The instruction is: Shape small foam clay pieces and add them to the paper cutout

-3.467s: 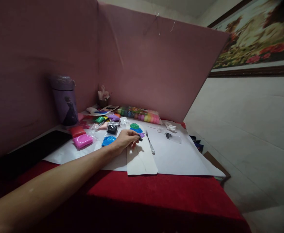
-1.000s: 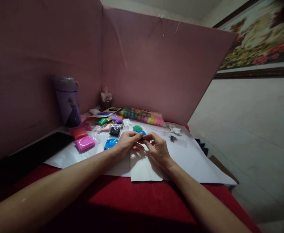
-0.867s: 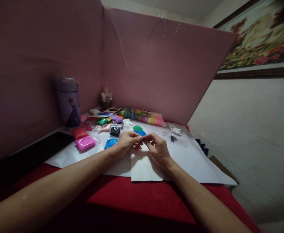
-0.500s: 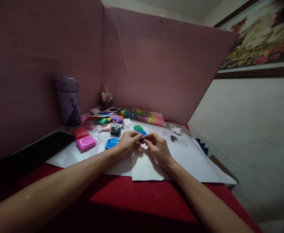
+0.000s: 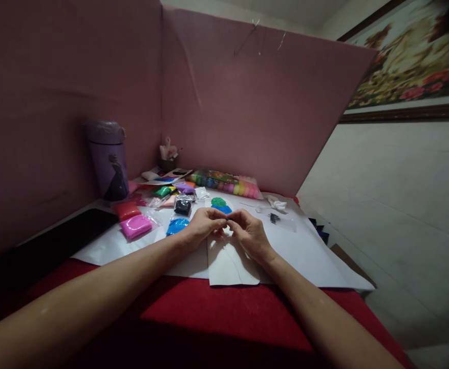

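Between the fingertips of my left hand (image 5: 206,225) and my right hand (image 5: 248,230) is a small piece of black clay (image 5: 229,219), mostly covered by the fingers. Both hands are closed in a pinch and nearly meet above a white sheet (image 5: 232,266). Just behind them on that sheet lie a patch of green clay (image 5: 218,202) and a patch of blue clay (image 5: 221,209). A packet of black clay (image 5: 182,207) and a packet of blue clay (image 5: 177,226) lie left of my left hand. Some black bits (image 5: 274,218) lie right of my right hand.
More clay packets, among them a pink packet (image 5: 136,226) and a red packet (image 5: 126,209), lie at the left near a purple tumbler (image 5: 109,164). A long pack of colored clay (image 5: 224,183) rests at the back before a pink partition (image 5: 239,113). Red cloth (image 5: 209,312) covers the table.
My fingertips have come closer together around the black piece, which shows less now. Both arms stay in almost the same place.
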Available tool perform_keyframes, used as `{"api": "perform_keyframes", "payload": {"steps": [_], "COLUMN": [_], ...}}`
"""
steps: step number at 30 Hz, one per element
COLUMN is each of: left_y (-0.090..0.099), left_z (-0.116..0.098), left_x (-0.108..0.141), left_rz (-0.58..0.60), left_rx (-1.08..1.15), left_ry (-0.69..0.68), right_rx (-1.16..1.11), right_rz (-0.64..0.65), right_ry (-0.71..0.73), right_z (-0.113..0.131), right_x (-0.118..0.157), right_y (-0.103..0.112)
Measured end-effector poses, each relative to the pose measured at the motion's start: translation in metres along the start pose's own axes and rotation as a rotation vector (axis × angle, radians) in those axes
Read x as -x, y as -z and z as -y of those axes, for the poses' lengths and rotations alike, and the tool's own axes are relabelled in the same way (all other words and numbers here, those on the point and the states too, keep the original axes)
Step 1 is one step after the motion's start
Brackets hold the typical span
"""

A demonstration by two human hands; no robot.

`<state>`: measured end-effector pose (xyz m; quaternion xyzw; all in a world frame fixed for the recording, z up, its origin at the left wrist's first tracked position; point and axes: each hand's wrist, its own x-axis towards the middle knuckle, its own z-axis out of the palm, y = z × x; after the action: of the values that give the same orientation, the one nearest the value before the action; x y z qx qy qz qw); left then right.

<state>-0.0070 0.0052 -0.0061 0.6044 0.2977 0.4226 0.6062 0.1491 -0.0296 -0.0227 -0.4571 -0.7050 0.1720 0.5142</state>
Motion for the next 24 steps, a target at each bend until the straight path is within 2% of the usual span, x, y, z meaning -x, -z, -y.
{"api": "perform_keyframes", "payload": {"steps": [5, 12, 15, 20, 24], "left_y": [-0.005, -0.006, -0.002, 0.0, 0.0], "left_z": [-0.003, 0.0, -0.002, -0.002, 0.0], "left_x": [0.001, -0.003, -0.003, -0.001, 0.0], "left_rz": [-0.021, -0.226, -0.277, -0.15, -0.048], "left_rx": [-0.087, -0.045, 0.026, 0.091, 0.075], "left_ry": [0.053, 0.032, -0.007, -0.036, -0.015], "right_rx": [0.003, -0.067, -0.107, -0.205, -0.291], "right_rz": [-0.003, -0.23, -0.264, -0.197, -0.08], "right_ry": [-0.025, -0.19, -0.242, -0.224, -0.159], "right_z": [0.0, -0.008, -0.013, -0.012, -0.006], "right_x": [-0.001, -0.009, -0.01, -0.009, -0.007], "right_y": [0.001, 0.005, 0.007, 0.006, 0.002]}}
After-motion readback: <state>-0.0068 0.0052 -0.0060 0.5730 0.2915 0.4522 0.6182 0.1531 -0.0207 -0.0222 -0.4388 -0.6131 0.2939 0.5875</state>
